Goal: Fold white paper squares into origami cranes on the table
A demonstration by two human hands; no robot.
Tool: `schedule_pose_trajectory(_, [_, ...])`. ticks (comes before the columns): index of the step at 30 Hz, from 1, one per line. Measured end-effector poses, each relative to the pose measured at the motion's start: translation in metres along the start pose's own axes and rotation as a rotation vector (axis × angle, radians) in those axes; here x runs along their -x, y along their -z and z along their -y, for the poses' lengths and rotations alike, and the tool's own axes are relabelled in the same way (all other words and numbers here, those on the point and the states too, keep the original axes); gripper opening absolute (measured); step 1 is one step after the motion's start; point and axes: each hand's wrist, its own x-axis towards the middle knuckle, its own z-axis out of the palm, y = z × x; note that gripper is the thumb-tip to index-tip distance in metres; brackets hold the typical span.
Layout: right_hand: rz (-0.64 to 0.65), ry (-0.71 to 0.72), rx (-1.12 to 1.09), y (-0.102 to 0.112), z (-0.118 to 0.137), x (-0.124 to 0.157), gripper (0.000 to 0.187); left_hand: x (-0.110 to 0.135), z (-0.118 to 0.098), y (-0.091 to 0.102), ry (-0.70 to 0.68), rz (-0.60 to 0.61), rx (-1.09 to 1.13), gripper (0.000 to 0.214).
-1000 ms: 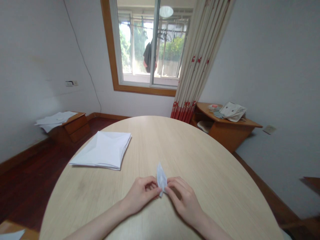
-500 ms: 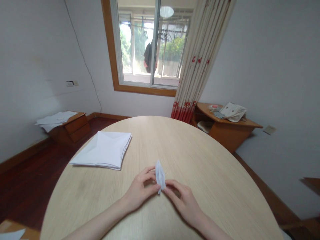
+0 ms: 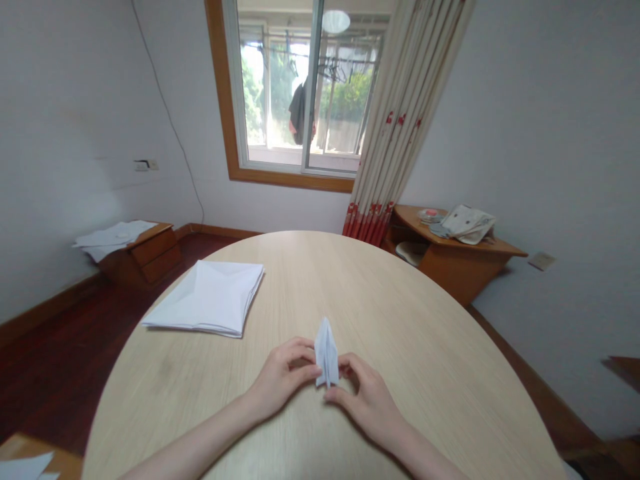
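Observation:
A small white folded paper piece (image 3: 327, 350) stands upright, point up, just above the round light-wood table (image 3: 410, 333). My left hand (image 3: 283, 377) pinches its left lower edge. My right hand (image 3: 365, 400) pinches its right lower edge, fingers curled. Both hands rest low near the table's front centre. A stack of white creased paper sheets (image 3: 207, 297) lies on the table to the left, well apart from my hands.
A low wooden drawer unit (image 3: 145, 250) with papers on it stands at the left wall. A wooden corner shelf (image 3: 450, 257) with a bag and small items is at the right. Window and curtain (image 3: 400, 113) behind the table. More paper (image 3: 23, 465) shows at the bottom left.
The folded paper has turned and now stands more upright and wider between my fingers. My hands have shifted slightly and stay pinched on it.

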Motion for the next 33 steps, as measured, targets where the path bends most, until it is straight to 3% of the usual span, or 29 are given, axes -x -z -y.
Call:
schedule_pose_trajectory(5, [-0.012, -0.023, -0.009, 0.0002, 0.0014, -0.0002, 0.016, 0.0005, 0.0019, 0.0002, 0.004, -0.010, -0.023, 0.015])
schedule_pose_trajectory(8, [-0.015, -0.021, -0.027, 0.0018, 0.0021, 0.0000, 0.011, 0.0006, 0.0047, -0.0016, 0.091, -0.033, 0.074, 0.018])
schedule_pose_trajectory(14, [0.026, 0.002, -0.129, 0.0048, 0.0015, -0.0008, 0.015, -0.0002, 0.0060, -0.0050, 0.209, -0.112, 0.248, 0.050])
schedule_pose_trajectory(22, [0.098, -0.012, -0.287, 0.0058, 0.0049, -0.0021, 0.028, 0.0004, 0.0063, -0.0026, 0.237, -0.028, 0.144, 0.043])
schedule_pose_trajectory(25, [0.113, -0.054, -0.325, 0.0050, 0.0044, -0.0007, 0.025, 0.0008, 0.0071, -0.0022, 0.234, -0.018, 0.152, 0.044])
schedule_pose_trajectory(29, [0.134, -0.106, -0.415, 0.0031, 0.0035, 0.0013, 0.035, 0.0011, 0.0089, -0.0031, 0.257, 0.004, 0.223, 0.050])
schedule_pose_trajectory(33, [0.117, -0.070, -0.402, 0.0047, 0.0073, 0.0010, 0.040, 0.0012, 0.0086, -0.0037, 0.253, 0.032, 0.206, 0.048])
